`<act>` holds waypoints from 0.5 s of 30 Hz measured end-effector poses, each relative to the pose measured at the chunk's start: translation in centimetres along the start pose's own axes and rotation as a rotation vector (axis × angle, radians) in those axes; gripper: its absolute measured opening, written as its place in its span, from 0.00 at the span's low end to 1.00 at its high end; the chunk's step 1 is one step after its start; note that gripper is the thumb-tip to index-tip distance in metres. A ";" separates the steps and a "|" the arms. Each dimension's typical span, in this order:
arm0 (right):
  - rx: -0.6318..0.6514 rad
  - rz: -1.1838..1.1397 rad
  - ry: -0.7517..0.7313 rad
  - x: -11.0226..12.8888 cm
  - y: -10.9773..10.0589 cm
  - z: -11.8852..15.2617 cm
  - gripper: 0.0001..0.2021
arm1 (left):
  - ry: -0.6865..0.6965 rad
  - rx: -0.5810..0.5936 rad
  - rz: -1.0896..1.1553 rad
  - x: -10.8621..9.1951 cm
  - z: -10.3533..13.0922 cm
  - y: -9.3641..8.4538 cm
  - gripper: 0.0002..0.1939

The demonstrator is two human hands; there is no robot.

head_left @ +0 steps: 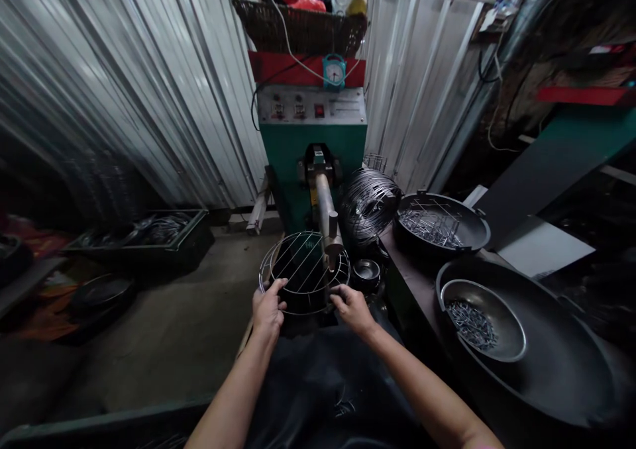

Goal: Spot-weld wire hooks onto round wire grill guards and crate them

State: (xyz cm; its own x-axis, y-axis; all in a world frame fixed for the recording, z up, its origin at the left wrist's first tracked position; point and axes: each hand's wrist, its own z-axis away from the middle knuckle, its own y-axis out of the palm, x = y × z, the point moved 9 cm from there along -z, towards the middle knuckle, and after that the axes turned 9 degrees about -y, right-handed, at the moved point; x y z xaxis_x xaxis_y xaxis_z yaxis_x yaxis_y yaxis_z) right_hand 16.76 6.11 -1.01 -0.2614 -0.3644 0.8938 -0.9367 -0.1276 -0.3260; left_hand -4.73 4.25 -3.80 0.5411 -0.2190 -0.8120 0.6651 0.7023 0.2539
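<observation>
Left hand (269, 308) gripped a round wire rack (298, 263) beneath a machine arm (325, 207); right hand (352, 305) pinched near its edge, contents unclear.

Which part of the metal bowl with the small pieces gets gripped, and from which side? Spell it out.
Pinch the metal bowl by its right rim, coming from above and the right: that thin edge faces the bare floor of the large pan, while the left rim sits close to the pan's wall.

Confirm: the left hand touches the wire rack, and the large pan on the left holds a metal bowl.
The side is wrong: the head view shows the large pan, holding a metal bowl, on the right. The left hand touches the wire rack.
</observation>
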 end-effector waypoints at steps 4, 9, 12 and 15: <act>0.025 0.005 0.003 -0.2 -0.6 0.1 0.07 | -0.025 0.020 0.012 0.3 -0.2 0.3 0.23; 0.086 0.030 -0.032 -0.2 -0.5 -0.3 0.06 | -0.067 -0.005 0.010 0.9 -0.7 0.4 0.23; 0.071 0.002 0.008 -0.7 -0.5 -0.5 0.06 | -0.060 -0.025 0.004 0.9 -0.7 0.4 0.23; 0.050 -0.108 0.076 -1.3 -0.4 -0.6 0.06 | -0.058 -0.022 0.002 0.9 -0.6 0.6 0.23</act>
State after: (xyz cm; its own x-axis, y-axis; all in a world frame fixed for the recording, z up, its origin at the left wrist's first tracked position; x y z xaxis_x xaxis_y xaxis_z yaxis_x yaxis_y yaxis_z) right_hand 17.31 7.14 -1.87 -0.1783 -0.2756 0.9446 -0.9481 -0.2088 -0.2399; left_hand -4.17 4.86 -4.65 0.5718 -0.2562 -0.7793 0.6530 0.7173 0.2432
